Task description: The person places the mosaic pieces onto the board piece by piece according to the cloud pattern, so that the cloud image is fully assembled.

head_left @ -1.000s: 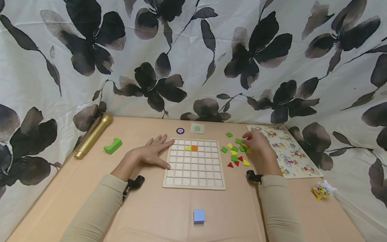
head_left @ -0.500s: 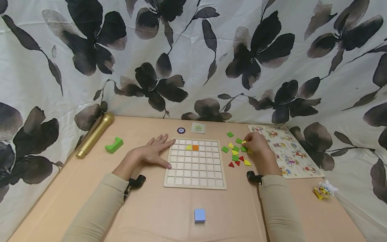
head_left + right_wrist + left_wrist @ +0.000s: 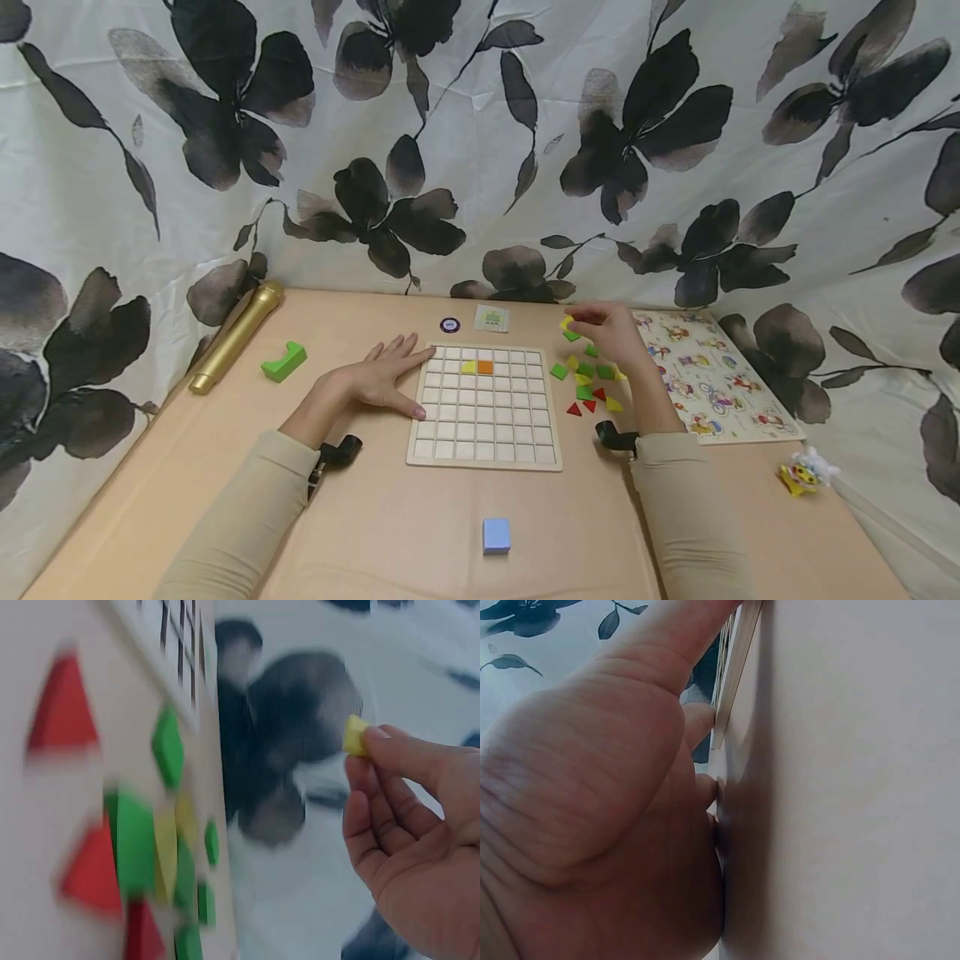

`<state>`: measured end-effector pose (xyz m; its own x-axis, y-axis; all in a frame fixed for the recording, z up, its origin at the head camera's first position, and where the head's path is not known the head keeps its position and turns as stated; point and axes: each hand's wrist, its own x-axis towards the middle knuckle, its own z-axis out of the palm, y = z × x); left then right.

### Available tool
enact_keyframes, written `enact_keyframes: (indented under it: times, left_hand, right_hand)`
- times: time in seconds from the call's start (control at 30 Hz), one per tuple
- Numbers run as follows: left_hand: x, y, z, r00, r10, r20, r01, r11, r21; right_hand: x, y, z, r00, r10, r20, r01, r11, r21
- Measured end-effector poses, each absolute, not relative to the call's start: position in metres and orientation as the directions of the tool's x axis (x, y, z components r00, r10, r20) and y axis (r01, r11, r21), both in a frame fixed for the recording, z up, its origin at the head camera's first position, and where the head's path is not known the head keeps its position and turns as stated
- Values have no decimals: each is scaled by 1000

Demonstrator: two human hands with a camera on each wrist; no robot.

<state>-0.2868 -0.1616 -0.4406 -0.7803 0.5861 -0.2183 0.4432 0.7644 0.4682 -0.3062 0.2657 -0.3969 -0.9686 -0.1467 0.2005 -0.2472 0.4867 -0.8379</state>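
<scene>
Between thumb and fingertips my right hand [image 3: 611,333] pinches a small yellow tile [image 3: 355,735], lifted above the table beside the loose tiles. My left hand [image 3: 371,382] lies with fingers spread at the left side of the white grid board [image 3: 483,408], its thumb and index finger touching the frame. One yellow tile [image 3: 468,367] and one orange tile [image 3: 485,367] sit side by side in an upper row of the board. Right of the board lie several loose green tiles [image 3: 558,372], yellow tiles [image 3: 614,404] and red triangles [image 3: 573,409].
Behind the board lie a picture card [image 3: 491,317] and a round dark token [image 3: 449,325]. A picture board [image 3: 712,375] and small toy [image 3: 806,472] are at right. At left are a green arch block [image 3: 284,362] and gold tube [image 3: 236,337]; a blue cube [image 3: 496,536] stands in front.
My right hand has risen from the loose tiles and moved left and away from me with a yellow tile in its fingertips. The left hand stays at the board.
</scene>
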Motion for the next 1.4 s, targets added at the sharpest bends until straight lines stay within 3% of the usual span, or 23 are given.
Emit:
enact_keyframes:
  times: [0.13, 0.37, 0.67, 1.4]
  left_hand:
    - [-286, -162, -440, -783, 581, -223, 438, 769, 466]
    - [-287, -161, -441, -783, 578, -231, 437, 775, 456]
    - [-287, -161, -445, -776, 587, -229, 450, 771, 452]
    - [-287, -162, -442, -777, 594, -208, 460, 761, 457]
  right_hand:
    - [-306, 232, -396, -959, -185, 216, -273, 386, -881]
    - [-305, 186, -410, -953, -257, 163, -249, 346, -905]
    - [-308, 176, -433, -902, -424, 87, -314, 505, -804]
    - [-306, 172, -435, -878, -478, 9, -365, 658, -659]
